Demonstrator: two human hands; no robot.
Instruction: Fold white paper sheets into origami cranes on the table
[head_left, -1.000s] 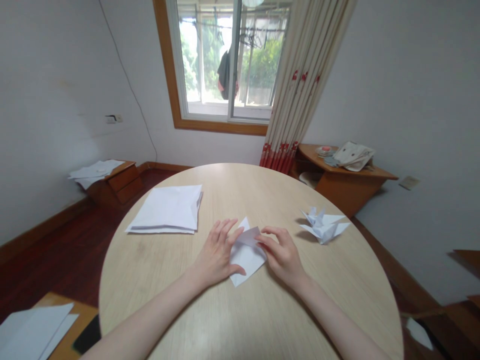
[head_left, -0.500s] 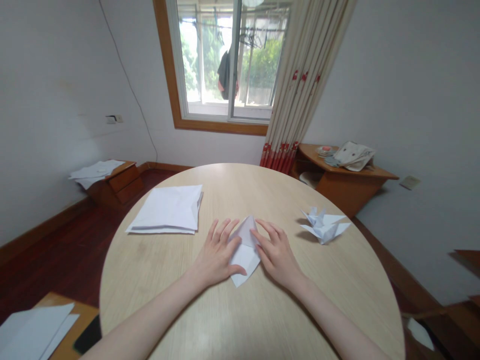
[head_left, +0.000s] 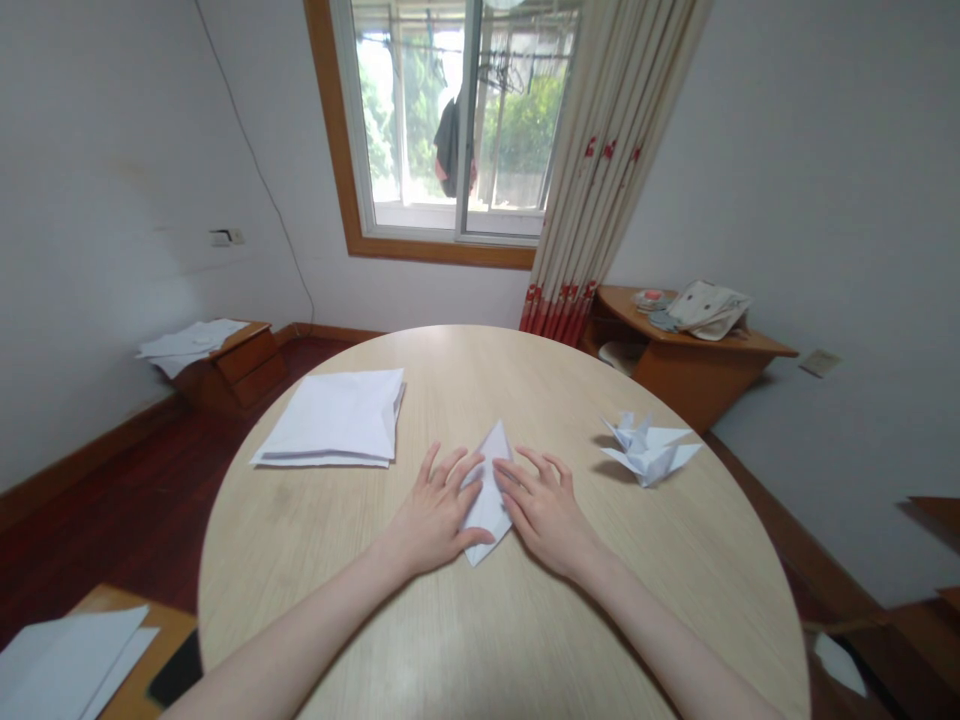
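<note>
A folded piece of white paper lies on the round table in front of me, a narrow diamond with one sharp tip pointing away and another towards me. My left hand rests along its left side, fingers spread, with the thumb across the lower part. From the right, my right hand lays its fingertips on the paper's middle and right edge, its fingers stretched out. Both hands press from above rather than grip. Parts of the paper's side edges are hidden under the fingers.
Folded white paper models stand at the right of the table. A stack of white paper lies at the left. Beyond are a low cabinet with papers and a corner desk with a bag.
The paper's raised upper flap has come down flat, and its far tip now extends further away in a narrower shape. My right fingers have slid slightly towards the paper's middle; my left hand hardly moved.
</note>
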